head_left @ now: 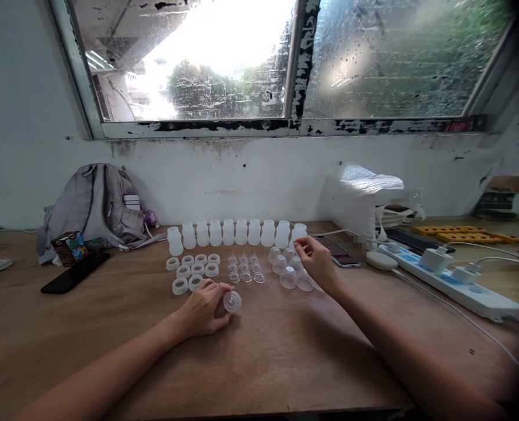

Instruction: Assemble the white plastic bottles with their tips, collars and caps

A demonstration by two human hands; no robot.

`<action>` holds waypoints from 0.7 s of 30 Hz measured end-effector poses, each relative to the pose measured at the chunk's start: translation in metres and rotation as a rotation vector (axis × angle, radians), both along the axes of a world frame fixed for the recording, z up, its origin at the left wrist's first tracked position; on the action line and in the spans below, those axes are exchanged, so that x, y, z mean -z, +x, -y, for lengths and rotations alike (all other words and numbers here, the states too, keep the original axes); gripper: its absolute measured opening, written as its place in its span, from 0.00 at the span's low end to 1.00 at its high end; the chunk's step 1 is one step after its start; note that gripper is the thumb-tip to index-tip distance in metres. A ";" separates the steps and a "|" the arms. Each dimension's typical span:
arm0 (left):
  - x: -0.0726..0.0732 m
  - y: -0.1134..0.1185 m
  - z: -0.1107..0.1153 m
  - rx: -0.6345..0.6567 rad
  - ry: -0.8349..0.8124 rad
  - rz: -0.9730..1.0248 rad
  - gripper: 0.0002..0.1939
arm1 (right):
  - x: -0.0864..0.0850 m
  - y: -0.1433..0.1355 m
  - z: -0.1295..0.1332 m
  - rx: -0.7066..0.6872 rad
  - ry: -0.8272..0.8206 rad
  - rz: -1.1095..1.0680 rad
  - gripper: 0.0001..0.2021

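My left hand (204, 309) rests low over the table, its fingers wrapped round a translucent bottle collar (232, 302) with a nipple seated in it. Above it lie loose collar rings (183, 271) in rows, beside clear bottle nipples (246, 268) stood in a small grid. My right hand (315, 257) is over the clear domed caps (287, 278), close to the rightmost of the frosted baby bottles (241, 232) lined up at the back. Its thumb and fingertips are pinched together; whether anything is between them is hidden. It covers part of the caps.
On the left are a grey backpack (95, 202), a small printed box (69, 248) and a black phone (75, 273). To the right stand another phone (339, 252), a white round device (381, 261) and a power strip (456, 283) with trailing cables. Yellow trays (474, 235) lie beyond.
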State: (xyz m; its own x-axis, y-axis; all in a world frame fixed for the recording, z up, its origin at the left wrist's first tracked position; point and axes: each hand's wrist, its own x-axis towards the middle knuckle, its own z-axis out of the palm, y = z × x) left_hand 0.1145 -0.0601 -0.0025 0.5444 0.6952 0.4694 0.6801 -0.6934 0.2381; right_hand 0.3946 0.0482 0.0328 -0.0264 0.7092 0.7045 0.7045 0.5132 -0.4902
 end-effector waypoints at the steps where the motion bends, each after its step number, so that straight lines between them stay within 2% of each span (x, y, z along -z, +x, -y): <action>1: 0.000 0.000 -0.001 -0.003 -0.004 -0.002 0.23 | 0.000 0.006 -0.006 0.037 -0.002 -0.003 0.07; 5: 0.000 0.000 -0.002 -0.014 -0.021 -0.057 0.18 | 0.007 0.017 -0.019 0.107 0.030 0.091 0.07; 8: -0.001 0.000 -0.002 -0.022 -0.041 -0.075 0.16 | 0.007 0.020 -0.029 0.197 -0.006 0.176 0.11; 11: -0.003 -0.001 -0.001 -0.023 -0.042 -0.054 0.17 | -0.001 0.024 -0.049 0.352 -0.189 0.245 0.22; 14: -0.006 0.000 0.002 -0.001 -0.025 -0.032 0.19 | -0.011 0.027 -0.074 0.404 -0.442 0.270 0.31; 18: -0.008 0.002 0.006 0.036 -0.020 -0.021 0.20 | -0.015 0.029 -0.096 0.395 -0.654 0.243 0.30; 21: -0.006 0.004 0.006 0.037 -0.055 0.014 0.19 | -0.015 0.031 -0.101 0.418 -0.644 0.191 0.27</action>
